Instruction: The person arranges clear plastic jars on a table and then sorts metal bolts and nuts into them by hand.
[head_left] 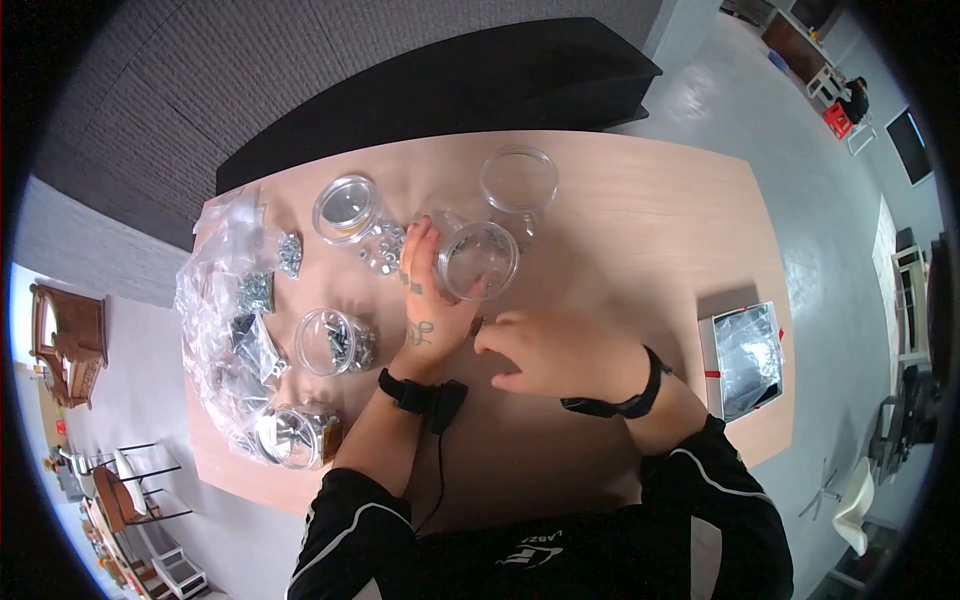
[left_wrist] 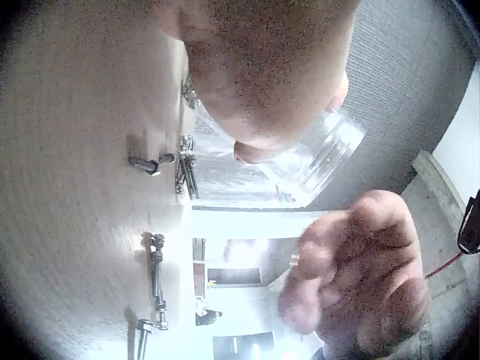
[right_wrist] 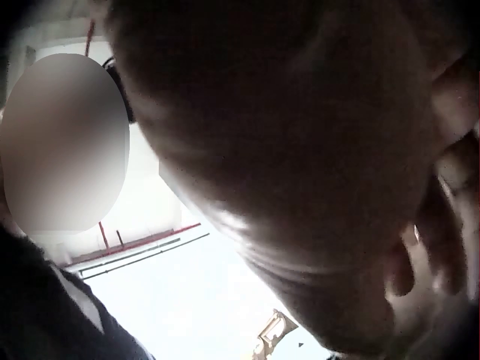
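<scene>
My left hand (head_left: 432,300) grips a clear plastic jar (head_left: 478,262) that stands on the table with its mouth up. Several bolts (left_wrist: 187,169) show at the bottom of this jar in the left wrist view. More loose bolts (left_wrist: 157,281) lie on the tabletop beside it. Just right of the jar, my right hand (head_left: 560,352) hovers above the table with its fingers curled. A small bright spot shows at its fingertips (left_wrist: 300,307) in the left wrist view; I cannot tell whether they hold anything. In the right wrist view the palm is dark and close.
Another clear jar (head_left: 520,180) stands behind. To the left are a jar with shiny nuts (head_left: 347,210), a jar of bolts (head_left: 335,342) and a third jar (head_left: 297,437). Plastic bags (head_left: 215,310) line the left edge. A white box (head_left: 742,360) sits at the right.
</scene>
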